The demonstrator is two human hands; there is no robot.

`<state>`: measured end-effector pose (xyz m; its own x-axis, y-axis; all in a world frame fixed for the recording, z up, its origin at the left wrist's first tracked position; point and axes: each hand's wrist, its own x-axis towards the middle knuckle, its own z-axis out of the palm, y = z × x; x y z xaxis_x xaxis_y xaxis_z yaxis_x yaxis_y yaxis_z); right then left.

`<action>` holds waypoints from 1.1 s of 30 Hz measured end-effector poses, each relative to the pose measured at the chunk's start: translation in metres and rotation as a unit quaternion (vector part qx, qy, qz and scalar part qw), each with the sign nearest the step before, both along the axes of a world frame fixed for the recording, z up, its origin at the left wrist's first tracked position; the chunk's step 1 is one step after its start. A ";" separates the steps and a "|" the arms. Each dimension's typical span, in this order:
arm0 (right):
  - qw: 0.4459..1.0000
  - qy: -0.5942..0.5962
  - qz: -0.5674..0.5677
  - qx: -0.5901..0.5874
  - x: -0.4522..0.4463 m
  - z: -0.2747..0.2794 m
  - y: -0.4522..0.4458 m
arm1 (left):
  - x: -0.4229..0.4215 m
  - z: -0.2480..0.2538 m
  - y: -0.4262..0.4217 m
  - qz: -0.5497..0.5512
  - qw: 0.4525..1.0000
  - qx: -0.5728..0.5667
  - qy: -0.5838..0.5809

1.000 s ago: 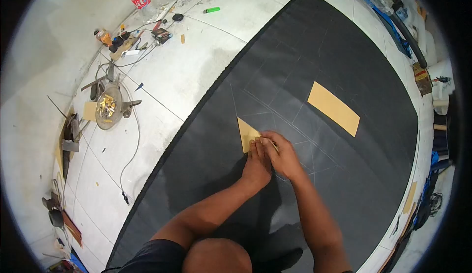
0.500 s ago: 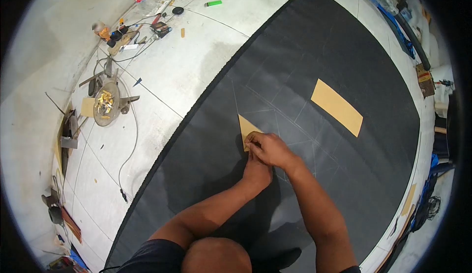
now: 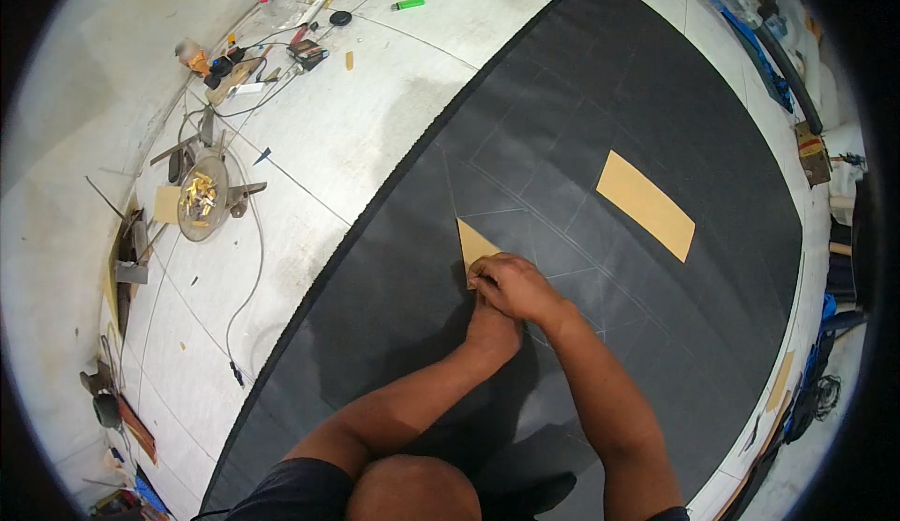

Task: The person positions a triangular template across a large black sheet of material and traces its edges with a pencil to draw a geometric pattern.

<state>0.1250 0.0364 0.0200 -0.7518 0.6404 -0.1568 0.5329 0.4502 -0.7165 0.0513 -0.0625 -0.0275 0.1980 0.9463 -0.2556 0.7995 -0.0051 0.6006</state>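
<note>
Card, tan, pointed, lies flat on black sheet near pale lines. I see left hand at its near end, fingers mostly covered, grip can't tell. Right hand crosses over it, fingers bunched; can't tell if holding anything. Tan strip well apart, right.

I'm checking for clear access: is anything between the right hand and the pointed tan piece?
Possibly the left hand, partly beneath the right hand at the pointed tan piece; whether its fingers come between is hidden. Nothing else visible intervenes.
</note>
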 end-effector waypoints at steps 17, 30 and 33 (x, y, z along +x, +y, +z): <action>0.991 0.031 -0.128 0.012 -0.046 -0.012 0.049 | 0.005 0.005 0.001 -0.100 0.952 0.093 0.274; 0.995 -0.008 -0.098 0.002 -0.020 -0.012 0.021 | -0.003 -0.001 0.000 0.137 0.975 -0.037 -0.172; 0.998 -0.007 -0.038 0.040 0.000 -0.001 0.005 | -0.002 -0.001 0.001 -0.052 0.998 -0.030 -0.017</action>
<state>0.1248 0.0415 0.0189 -0.6989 0.7063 -0.1128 0.5767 0.4633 -0.6729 0.0488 -0.0612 -0.0289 0.3030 0.9034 -0.3034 0.7762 -0.0493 0.6286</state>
